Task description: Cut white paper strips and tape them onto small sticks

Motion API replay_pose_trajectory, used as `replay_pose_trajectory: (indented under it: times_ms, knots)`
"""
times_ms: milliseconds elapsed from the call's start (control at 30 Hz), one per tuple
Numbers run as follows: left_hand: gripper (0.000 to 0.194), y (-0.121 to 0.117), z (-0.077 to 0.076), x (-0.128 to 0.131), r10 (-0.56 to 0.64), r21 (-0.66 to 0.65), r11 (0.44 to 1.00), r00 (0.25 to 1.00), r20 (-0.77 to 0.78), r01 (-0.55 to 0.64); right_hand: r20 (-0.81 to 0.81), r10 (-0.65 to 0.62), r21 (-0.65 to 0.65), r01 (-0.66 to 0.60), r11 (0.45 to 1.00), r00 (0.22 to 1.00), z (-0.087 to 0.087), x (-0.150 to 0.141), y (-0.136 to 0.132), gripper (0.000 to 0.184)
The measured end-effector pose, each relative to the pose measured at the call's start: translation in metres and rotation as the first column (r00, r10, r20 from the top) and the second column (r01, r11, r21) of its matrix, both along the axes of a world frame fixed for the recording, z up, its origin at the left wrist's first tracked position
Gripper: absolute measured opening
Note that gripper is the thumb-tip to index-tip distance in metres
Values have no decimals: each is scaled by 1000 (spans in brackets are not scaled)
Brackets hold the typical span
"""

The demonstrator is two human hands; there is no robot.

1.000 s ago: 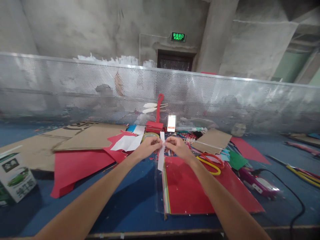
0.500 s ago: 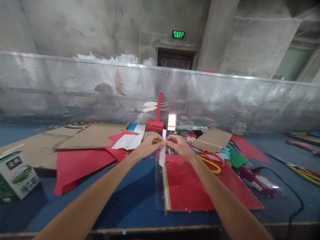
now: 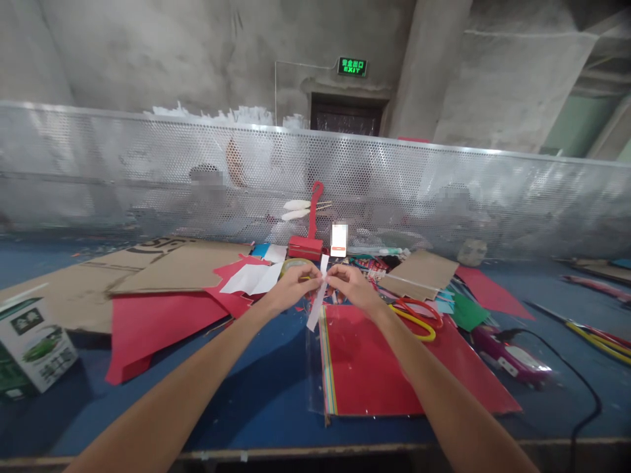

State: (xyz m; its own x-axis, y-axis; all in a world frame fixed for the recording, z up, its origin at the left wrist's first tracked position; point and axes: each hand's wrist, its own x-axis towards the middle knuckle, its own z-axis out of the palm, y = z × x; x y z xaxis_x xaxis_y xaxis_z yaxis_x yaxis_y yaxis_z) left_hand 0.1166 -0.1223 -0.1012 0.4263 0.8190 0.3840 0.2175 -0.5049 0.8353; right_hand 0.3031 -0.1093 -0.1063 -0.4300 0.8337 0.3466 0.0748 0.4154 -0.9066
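Both arms reach out over a blue table. My left hand [image 3: 292, 286] and my right hand [image 3: 348, 285] meet at the middle and both pinch a narrow white paper strip [image 3: 316, 305], which hangs down between them, tilted to the lower left. Just below the strip lies a clear-wrapped pack of coloured paper with a red sheet on top [image 3: 369, 361]. A roll of tape [image 3: 296, 265] sits right behind my left hand.
Red paper sheets [image 3: 158, 322] and brown cardboard [image 3: 162, 269] cover the left. Scissors with yellow and red handles [image 3: 417, 316], a purple glue gun [image 3: 507, 358] with a black cord and a green-white carton [image 3: 32, 341] lie around. A perforated metal screen [image 3: 444, 190] closes the far side.
The strip's lower end has swung from hanging straight down to slanting left. Both hands stay pinched on it at about the same place.
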Motion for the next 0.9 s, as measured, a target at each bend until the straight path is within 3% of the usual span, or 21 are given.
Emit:
replay_pose_trajectory:
  times_ms: [333, 500, 900]
  knots:
    - [19, 1, 0, 0, 26, 5, 1000, 1000, -7, -26, -1, 14, -25, -14, 1000, 1000, 3, 0, -2, 23]
    - [19, 0, 1, 1, 53, 34, 998, 998, -44, -51, 41, -5, 34, 4, 999, 999, 5, -1, -4, 24]
    - [22, -1, 2, 1, 18, 0, 1000, 1000, 7, -18, 11, -18, 5, 18, 1000, 1000, 5, 2, -3, 18]
